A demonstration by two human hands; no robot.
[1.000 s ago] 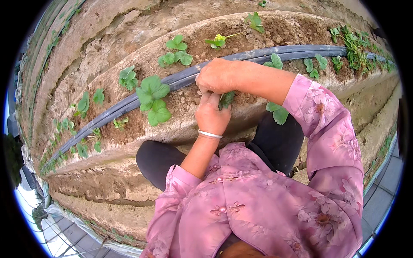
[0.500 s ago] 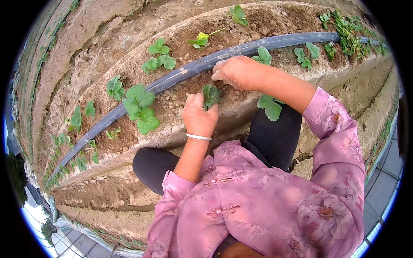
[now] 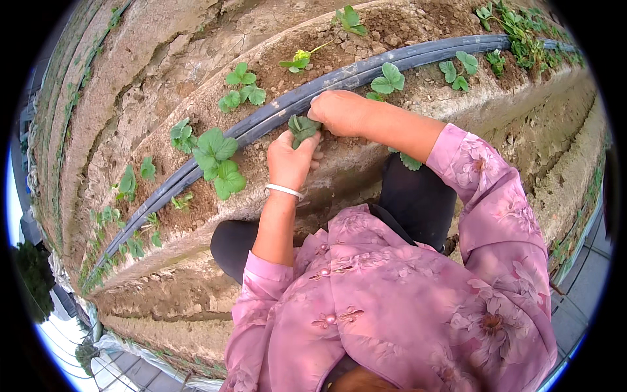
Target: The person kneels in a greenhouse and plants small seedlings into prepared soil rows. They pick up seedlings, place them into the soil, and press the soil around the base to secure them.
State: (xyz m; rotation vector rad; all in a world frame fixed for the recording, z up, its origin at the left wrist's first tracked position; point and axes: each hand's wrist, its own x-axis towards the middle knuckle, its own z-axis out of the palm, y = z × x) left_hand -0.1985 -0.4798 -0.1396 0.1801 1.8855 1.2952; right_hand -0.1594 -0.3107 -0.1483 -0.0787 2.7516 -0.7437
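Observation:
A small strawberry seedling (image 3: 302, 129) with dark green leaves is between my hands, just on the near side of the black drip hose (image 3: 274, 111). My left hand (image 3: 290, 160), a white bangle on its wrist, has thumb and fingers closed around the seedling from below. Its lower stem and roots are hidden by that hand. My right hand (image 3: 336, 112) is right beside the leaves, close to the hose, with its fingers curled in. Whatever those fingertips hold is out of sight.
The hose curves along a raised soil bed (image 3: 261, 150). A larger leafy plant (image 3: 219, 163) grows left of my hands, and smaller plants (image 3: 388, 80) line both sides of the hose. A leafy clump (image 3: 526, 49) covers it at far right. My knees (image 3: 415, 202) are against the bed's side.
My right hand has moved left, right up to the seedling's leaves. My left hand has shifted slightly up and left with the seedling, whose leaves now look more gathered. The view has also shifted a little.

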